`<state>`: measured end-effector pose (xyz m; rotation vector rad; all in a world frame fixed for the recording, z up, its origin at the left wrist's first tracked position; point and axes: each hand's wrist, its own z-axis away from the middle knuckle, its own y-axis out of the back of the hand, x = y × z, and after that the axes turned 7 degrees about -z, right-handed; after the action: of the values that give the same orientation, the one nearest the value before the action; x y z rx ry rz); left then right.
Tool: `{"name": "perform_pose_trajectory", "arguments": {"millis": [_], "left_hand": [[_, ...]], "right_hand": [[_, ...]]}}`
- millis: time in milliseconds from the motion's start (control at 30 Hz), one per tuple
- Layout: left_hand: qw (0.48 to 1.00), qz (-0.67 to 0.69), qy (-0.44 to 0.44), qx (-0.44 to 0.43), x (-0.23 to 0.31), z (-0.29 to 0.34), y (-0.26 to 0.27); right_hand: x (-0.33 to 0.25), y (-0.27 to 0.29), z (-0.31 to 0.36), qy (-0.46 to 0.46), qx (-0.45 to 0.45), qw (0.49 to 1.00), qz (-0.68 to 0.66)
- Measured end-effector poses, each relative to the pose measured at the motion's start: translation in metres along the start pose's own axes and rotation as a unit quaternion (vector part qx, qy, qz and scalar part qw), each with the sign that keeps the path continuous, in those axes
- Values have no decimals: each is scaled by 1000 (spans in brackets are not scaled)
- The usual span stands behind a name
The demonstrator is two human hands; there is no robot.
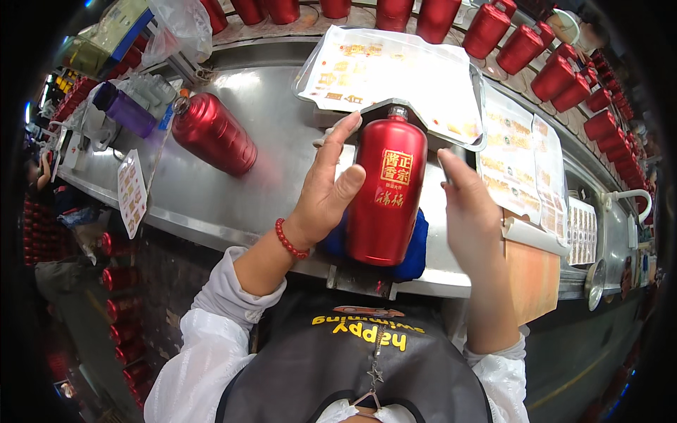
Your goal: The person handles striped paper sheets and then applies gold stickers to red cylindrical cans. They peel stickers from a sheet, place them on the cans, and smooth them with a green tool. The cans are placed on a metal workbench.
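In front of me a red bottle (384,218) with gold printed markings lies on a blue cloth (417,247), its clear neck pointing away and resting at a dark angular holder. My left hand (324,187) is at the bottle's left side, fingers stretched out and thumb apart. Whether its fingertips touch the bottle I cannot tell. On the other side my right hand (471,211) hovers a little away from the bottle, smeared by motion, with thumb and fingers partly curled. Beyond the bottle, a tray (482,134) carries a white sheet of gold and red decals (395,77).
A second red bottle (215,134) lies on the metal bench at left, near a purple bottle (125,109). More decal sheets (515,155) lie at right, above an orange-tan board (530,282). Several red bottles (486,29) line a curved conveyor along the far side.
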<state>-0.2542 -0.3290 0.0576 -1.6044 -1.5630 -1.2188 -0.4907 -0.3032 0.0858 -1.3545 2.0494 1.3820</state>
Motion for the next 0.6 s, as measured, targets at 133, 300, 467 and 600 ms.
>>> {"name": "perform_pose_trajectory", "arguments": {"millis": [133, 300, 467, 600], "left_hand": [[969, 202, 142, -9, 6, -11, -13], [971, 166, 169, -22, 1, -13, -16], [966, 199, 166, -21, 1, -12, -16], [969, 186, 160, -20, -1, -12, -15]], "right_hand": [[-1, -19, 6, 47, -46, 997, 42], [-7, -15, -2, 91, -68, 987, 111], [-7, -15, -2, 93, -63, 986, 120], [-7, -15, -2, 86, -64, 988, 109]]}}
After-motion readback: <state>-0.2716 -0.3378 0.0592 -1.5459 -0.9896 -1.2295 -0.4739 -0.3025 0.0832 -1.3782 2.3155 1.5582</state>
